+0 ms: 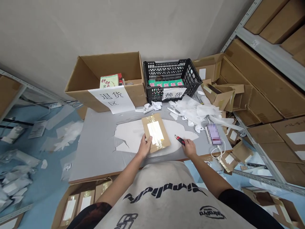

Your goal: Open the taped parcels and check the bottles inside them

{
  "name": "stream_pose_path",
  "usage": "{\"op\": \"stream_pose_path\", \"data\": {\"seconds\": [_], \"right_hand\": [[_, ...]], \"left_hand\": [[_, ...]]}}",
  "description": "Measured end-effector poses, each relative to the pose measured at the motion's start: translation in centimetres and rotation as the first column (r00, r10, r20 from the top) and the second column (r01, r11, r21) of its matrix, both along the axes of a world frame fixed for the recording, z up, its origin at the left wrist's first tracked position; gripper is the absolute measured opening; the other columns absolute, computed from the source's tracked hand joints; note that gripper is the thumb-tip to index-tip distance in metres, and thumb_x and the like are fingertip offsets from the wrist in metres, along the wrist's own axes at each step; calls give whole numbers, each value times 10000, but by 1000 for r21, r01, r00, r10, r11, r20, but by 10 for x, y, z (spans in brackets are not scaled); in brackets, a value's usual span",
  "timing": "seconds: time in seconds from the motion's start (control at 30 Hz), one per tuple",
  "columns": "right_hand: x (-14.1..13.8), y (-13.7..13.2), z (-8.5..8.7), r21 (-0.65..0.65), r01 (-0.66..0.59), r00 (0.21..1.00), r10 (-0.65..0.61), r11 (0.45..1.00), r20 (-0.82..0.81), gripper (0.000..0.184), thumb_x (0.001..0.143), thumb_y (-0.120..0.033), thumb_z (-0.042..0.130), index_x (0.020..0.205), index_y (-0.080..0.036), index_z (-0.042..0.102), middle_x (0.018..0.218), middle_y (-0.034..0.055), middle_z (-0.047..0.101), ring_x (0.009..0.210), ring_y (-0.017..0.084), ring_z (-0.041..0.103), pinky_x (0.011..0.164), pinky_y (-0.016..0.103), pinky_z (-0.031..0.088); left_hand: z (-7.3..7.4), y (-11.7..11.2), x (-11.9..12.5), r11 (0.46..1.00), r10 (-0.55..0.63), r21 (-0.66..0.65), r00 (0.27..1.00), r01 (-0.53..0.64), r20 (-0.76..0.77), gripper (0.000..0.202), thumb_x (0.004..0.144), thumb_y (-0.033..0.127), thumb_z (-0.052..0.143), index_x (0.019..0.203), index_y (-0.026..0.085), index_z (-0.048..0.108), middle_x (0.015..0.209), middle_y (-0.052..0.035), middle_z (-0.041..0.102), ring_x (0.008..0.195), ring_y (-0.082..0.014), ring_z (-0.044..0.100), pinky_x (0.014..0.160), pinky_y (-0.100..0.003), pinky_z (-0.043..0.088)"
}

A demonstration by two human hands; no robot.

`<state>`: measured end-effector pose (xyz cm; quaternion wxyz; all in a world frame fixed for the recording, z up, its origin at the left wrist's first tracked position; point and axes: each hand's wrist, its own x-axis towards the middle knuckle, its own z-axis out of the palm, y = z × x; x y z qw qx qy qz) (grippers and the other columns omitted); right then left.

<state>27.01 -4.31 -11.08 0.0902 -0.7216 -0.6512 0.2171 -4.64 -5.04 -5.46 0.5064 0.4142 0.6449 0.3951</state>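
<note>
A flat cardboard parcel (pixel 165 136) with a white label and strips of clear tape is tilted above the table's middle. My left hand (pixel 145 146) grips its lower left edge, thumb on the front face. In my right hand (pixel 190 148) is a red and black utility knife (pixel 180 140), held to the right of the parcel and apart from it. Its tip points up and left, toward the parcel. Whether the blade is out is too small to tell. Under both lies a worn white patch (pixel 131 130) on the grey table (pixel 92 149).
At the table's back stand a labelled carton (pixel 140 92) with books in it and a black crate (pixel 152 92) holding green boxes. Torn paper (pixel 190 108) is heaped at right, near a blurred phone (pixel 214 133) with a white cable. Cardboard boxes (pixel 257 79) fill the right-hand shelving.
</note>
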Motion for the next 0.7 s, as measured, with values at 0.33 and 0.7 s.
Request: {"op": "stream_pose_path", "data": {"seconds": [0.33,0.7], "right_hand": [[-42,26,65,10,152,868,-129,988,-480,461,936,-398,352,1330,-185,462,884,34,658,675,166,624,668,299,517],[-121,72,123,171,-354,796,392,919,-461,460,821,-291,578,1279,-271,542,1103,47,696,938,220,656,914,392,492]], "left_hand": [[58,2,-11,771,-113,366,678,521,-726,397,886,417,600,1241,243,571,1353,-119,502,1312,-311,416,1088,-504,370],[21,-29,55,824,-64,314,628,471,-776,676,877,412,595,1440,121,363,1551,-214,289,1483,-338,155,1162,-569,230]]}}
